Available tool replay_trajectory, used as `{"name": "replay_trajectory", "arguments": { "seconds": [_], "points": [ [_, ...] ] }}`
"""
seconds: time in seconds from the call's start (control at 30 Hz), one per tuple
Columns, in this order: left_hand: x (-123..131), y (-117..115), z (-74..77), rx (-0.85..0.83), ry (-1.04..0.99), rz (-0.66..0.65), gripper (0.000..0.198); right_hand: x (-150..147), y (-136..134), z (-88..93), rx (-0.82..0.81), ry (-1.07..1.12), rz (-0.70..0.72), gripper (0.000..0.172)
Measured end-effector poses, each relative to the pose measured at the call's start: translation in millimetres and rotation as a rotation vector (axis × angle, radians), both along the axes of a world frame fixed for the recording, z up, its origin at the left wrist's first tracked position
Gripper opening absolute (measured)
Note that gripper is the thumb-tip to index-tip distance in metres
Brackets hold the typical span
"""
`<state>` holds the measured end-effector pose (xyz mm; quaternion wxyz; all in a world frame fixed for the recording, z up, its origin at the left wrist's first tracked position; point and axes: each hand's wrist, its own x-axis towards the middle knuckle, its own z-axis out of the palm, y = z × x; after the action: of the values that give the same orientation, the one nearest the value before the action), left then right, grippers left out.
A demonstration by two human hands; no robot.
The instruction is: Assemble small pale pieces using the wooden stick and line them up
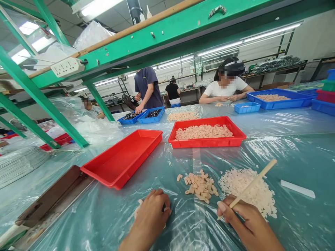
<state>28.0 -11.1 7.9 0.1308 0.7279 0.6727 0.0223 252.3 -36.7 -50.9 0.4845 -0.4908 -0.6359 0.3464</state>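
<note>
The right hand (248,223) grips a thin pale wooden stick (251,185) angled over a heap of white flakes (258,198), beside loose peach-coloured pieces (200,186), while the curled left hand (150,218) rests on the plastic-sheeted bench (300,164), its hold hidden.

A slim wooden stick (252,183) slants up from the right hand (247,223), crossing above a heap of white flakes (248,193). Just left of the heap lies a jumbled cluster of short, pale peach strips (200,186), with a few more pale bits (137,209) beside the left hand (149,218).
</note>
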Motion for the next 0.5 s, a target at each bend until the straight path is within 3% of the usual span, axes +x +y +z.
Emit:
{"name": "replay_trajectory", "arguments": {
  "seconds": [0.1, 0.23, 0.3, 0.5],
  "points": [
    [8, -2, -7.8, 0.032, -0.256, -0.018, 0.018, 3, 2, -1.4, 0.033, -0.047, 0.036, 0.041],
    [26, -8, -22.5, -0.176, -1.022, 0.021, 0.021, 3, 5, -4.2, 0.119, -0.086, 0.083, 0.025],
    [36, -10, -30.2, -0.282, -1.265, 0.054, 0.032, 1, 6, -6.7, 0.168, -0.082, 0.126, 0.021],
    [52, -8, -47.2, -0.376, -1.461, 0.047, 0.033, -3, 9, -13.4, 0.213, -0.089, 0.149, 0.016]
  ]
}}
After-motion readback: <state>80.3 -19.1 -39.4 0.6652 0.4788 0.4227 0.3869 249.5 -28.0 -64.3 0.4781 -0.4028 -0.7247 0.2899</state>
